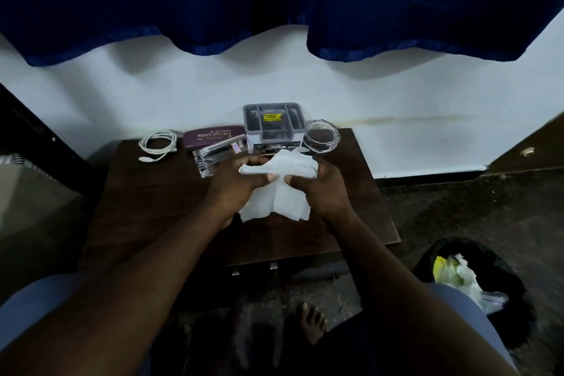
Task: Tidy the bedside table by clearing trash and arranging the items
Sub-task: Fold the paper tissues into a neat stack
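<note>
Mid-frame above the dark wooden desk (pixel 158 223), left hand (pixel 235 183) and right hand (pixel 317 183) both grasp a crumpled white tissue (pixel 283 189).

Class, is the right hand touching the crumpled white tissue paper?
Touching. Head view shows the right hand gripping the white tissue paper with thumb and fingers.

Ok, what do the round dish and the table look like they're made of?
Dish: probably clear glass, glossy; the dark surface shows through it and its rim catches light. Table: dark wood or wood-look laminate, smooth; grain streaks show, but which one is unclear.
</note>
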